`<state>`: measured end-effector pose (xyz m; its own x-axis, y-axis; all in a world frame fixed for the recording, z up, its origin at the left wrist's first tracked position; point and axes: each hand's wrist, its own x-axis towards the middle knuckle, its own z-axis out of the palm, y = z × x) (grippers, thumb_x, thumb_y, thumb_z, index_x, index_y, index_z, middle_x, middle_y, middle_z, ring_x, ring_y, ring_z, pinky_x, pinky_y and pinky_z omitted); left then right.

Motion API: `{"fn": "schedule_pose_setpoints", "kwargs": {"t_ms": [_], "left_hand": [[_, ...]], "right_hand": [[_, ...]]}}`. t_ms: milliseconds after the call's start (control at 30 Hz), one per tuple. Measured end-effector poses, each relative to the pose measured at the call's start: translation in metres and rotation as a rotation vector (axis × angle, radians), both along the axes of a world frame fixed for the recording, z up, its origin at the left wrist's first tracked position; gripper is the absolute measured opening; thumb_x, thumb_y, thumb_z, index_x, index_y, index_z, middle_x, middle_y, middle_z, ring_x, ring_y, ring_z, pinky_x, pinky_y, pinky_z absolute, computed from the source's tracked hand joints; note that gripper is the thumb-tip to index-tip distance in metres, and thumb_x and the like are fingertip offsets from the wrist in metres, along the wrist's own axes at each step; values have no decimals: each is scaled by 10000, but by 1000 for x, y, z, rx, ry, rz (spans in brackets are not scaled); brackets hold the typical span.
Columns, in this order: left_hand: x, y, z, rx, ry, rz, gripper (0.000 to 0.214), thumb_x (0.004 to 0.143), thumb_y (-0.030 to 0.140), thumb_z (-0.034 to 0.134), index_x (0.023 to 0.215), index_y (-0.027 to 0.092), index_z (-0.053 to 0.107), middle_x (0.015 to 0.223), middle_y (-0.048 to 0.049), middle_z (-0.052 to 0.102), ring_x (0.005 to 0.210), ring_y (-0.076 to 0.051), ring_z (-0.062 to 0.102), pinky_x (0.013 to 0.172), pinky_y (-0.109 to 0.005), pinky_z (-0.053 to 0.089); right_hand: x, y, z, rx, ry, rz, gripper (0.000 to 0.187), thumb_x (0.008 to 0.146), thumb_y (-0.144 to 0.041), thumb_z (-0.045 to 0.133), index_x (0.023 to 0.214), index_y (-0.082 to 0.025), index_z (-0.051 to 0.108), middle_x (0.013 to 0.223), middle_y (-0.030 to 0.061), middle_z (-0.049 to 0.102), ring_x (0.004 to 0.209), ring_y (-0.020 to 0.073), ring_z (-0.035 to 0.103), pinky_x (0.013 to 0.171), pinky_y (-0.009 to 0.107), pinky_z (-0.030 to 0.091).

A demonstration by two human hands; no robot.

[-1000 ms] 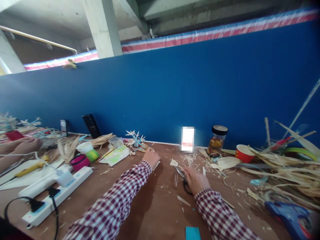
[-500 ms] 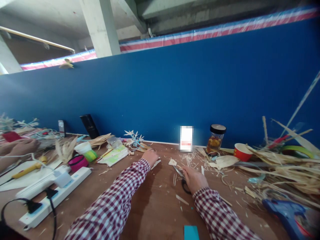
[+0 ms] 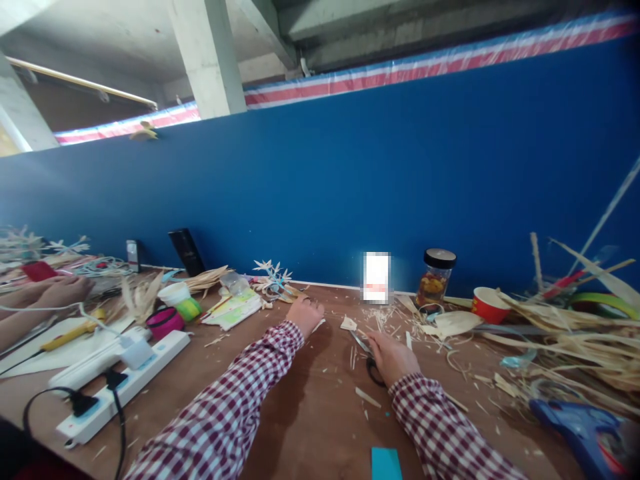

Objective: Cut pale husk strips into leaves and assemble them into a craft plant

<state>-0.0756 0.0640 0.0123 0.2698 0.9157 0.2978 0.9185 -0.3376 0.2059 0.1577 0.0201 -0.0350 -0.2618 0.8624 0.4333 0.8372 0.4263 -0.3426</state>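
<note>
My left hand (image 3: 306,316) reaches over the brown tabletop, palm down. Its curved fingers look slightly apart, and no held thing shows. A pale husk strip (image 3: 319,325) lies just under its right edge. My right hand (image 3: 394,357) lies low on the table, fingers together over a pair of scissors (image 3: 374,373). One black handle loop and part of the blades stick out on its left; the rest is hidden beneath the hand. Beyond the blade tips is a small pale husk piece (image 3: 349,323). Thin shavings (image 3: 383,319) are scattered farther back.
At right stand a lidded jar (image 3: 433,280), a red paper cup (image 3: 491,305), a heap of husk strips (image 3: 575,340) and a blue glue gun (image 3: 575,423). At left are a power strip (image 3: 165,357), a pale husk flower (image 3: 273,277) and another person's hands (image 3: 65,292).
The whole view has shifted slightly to the right. My left hand's fingers look more arched and spread. My right hand stays over the scissors.
</note>
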Motion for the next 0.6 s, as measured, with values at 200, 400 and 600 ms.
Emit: {"fn": "schedule_pose_setpoints", "kwargs": {"t_ms": [200, 400, 600], "left_hand": [[19, -31, -12, -85, -437, 112, 187, 811, 176, 422, 931, 181, 565, 861, -79, 665, 788, -171, 608, 709, -309, 451], [52, -54, -28, -408, -1231, 71, 112, 773, 181, 524, 870, 134, 554, 876, -86, 673, 726, -116, 635, 595, -193, 502], [58, -61, -29, -619, -1756, 79, 152, 660, 204, 665, 744, 150, 549, 731, -28, 671, 617, -88, 622, 488, -140, 489]], "right_hand": [[-1, -2, 4, 20, -2, -4, 251, 879, -261, 352, 949, -213, 589, 850, 64, 650, 790, 181, 618, 693, 272, 458], [-4, -10, 12, 110, -2, -58, 254, 867, -237, 375, 988, -222, 598, 868, 50, 656, 816, 158, 607, 722, 242, 441], [-7, -14, 20, 200, 30, -66, 251, 867, -269, 383, 989, -221, 596, 910, 42, 657, 795, 144, 606, 708, 220, 432]]}}
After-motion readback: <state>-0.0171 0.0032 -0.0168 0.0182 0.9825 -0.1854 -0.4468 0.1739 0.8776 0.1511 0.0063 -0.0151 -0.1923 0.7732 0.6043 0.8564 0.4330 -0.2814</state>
